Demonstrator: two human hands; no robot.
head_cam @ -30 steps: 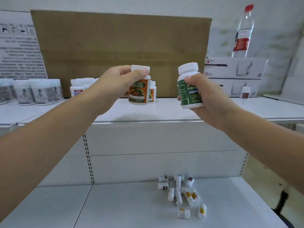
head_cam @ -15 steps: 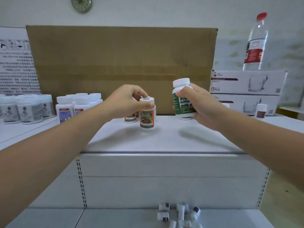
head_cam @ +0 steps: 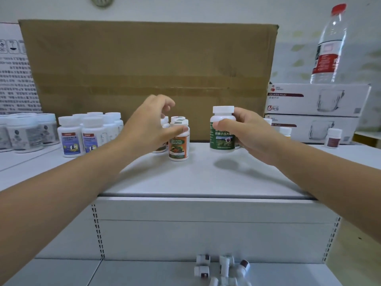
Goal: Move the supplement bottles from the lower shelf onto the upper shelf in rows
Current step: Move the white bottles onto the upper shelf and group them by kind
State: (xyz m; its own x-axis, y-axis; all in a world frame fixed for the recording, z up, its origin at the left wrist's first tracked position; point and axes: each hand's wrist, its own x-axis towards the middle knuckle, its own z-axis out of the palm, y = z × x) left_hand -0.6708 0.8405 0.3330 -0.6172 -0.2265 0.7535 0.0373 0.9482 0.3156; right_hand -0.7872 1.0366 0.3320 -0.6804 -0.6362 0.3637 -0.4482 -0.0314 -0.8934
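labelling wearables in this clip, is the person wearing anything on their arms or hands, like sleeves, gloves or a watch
Nothing worn shows. The left hand and right hand are bare: no gloves, no rings visible. The left forearm and right forearm are bare to the frame edge, with no sleeve, watch or bracelet in view.

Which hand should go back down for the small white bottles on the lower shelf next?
Likely the left hand: fingers lifted off the orange-labelled white bottle standing on the white upper shelf. The right hand has the green-labelled white bottle in its grip.
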